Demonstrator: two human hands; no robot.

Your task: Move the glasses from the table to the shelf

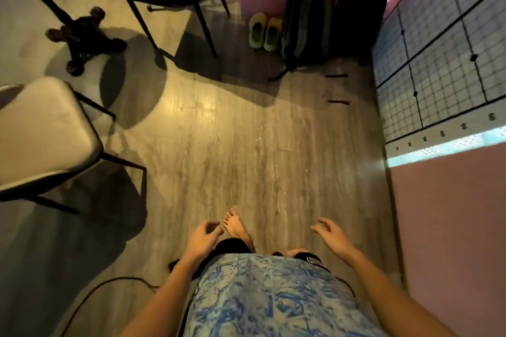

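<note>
Left hand point(204, 238) and right hand point(330, 235) hang loosely spread, holding nothing; no glasses show. Walking well likely means steering between the pale chair point(46, 131) and backpacks point(309, 22).

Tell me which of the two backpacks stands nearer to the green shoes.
The grey-striped backpack, which is directly beside the green shoes. The plain black backpack stands on its other side, next to the gridded wall.

L hand point(204, 238) & R hand point(332, 235) hang empty, fingers loose, over wood floor point(246, 145).
</note>
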